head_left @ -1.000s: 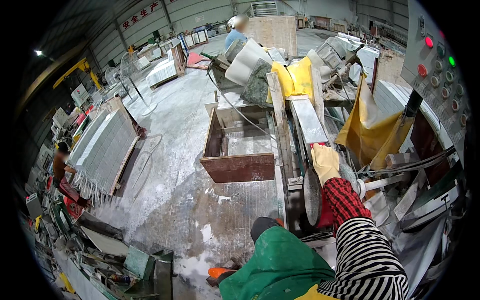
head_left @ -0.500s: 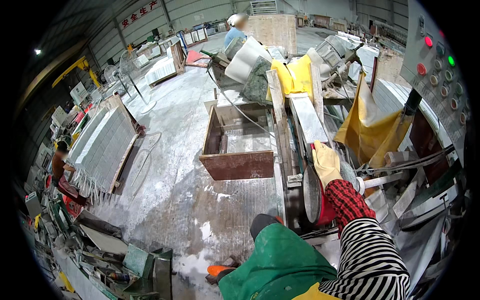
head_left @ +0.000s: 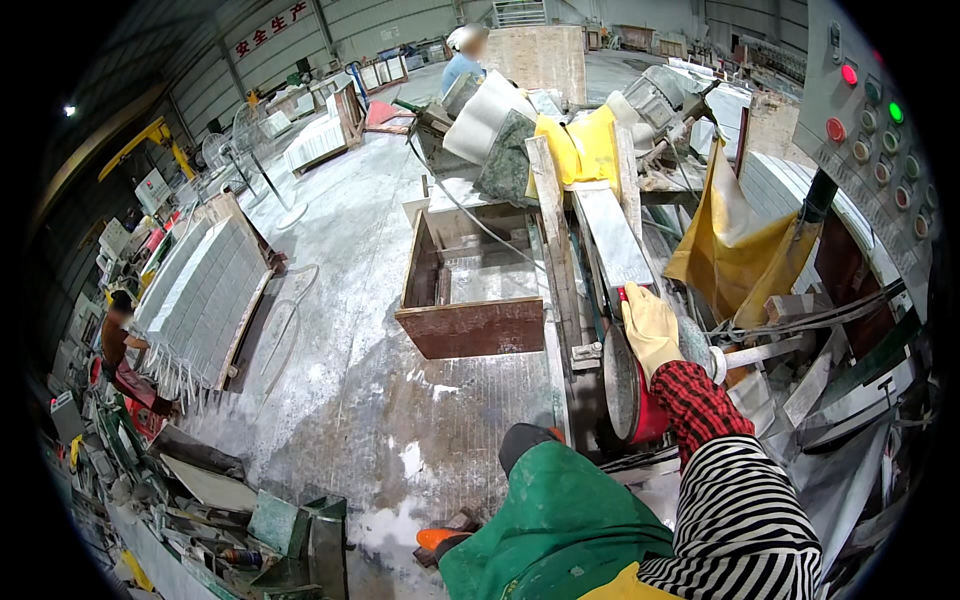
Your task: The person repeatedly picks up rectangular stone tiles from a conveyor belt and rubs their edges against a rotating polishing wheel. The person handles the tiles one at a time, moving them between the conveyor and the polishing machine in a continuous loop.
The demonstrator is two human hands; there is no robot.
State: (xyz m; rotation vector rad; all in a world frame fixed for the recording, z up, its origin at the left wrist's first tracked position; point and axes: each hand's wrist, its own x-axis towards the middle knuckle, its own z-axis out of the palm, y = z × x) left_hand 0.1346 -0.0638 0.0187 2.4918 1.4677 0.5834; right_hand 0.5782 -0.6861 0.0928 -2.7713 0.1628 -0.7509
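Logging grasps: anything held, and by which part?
Right hand is at the near end of the white slab; grip can't be told. Left hand unseen.

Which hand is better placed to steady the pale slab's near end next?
Right, I'd judge: the gloved right hand is at the near end of the pale slab, though contact is hard to make out. The left hand is out of view.

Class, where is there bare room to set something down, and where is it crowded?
Bare floor lies between the fan base and the brown box, and between that box and the green apron. Crowded: lower left, with the scrap pile, and right of the gloved right hand, around the white pipe.
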